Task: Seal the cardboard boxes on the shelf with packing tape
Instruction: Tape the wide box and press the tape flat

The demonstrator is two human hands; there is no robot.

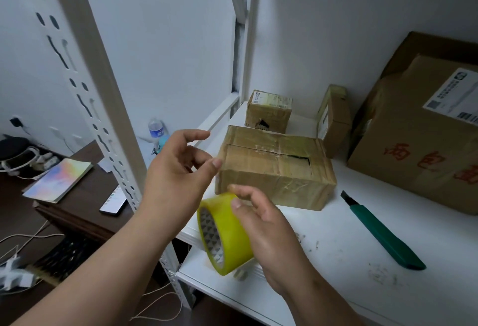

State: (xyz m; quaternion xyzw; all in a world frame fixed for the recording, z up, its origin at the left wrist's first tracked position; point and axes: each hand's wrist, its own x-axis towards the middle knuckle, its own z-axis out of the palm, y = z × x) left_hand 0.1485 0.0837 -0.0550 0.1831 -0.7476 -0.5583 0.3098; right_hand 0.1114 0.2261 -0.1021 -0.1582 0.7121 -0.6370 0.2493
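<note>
The box (275,168) sits on the shelf (336,261), its long side running left to right, just past both hands. The right hand (269,225) holds the tape (225,232); the left hand (178,168), nearer the box's left end, is loosely open.

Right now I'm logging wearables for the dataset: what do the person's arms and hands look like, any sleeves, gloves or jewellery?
Both forearms are bare up to the frame edge, with no sleeves in view. The left hand and right hand wear no gloves. No rings, watch or wristband are visible on the fingers or wrists. The nails look short and unpainted. There are no markings or cables on either arm.
</note>
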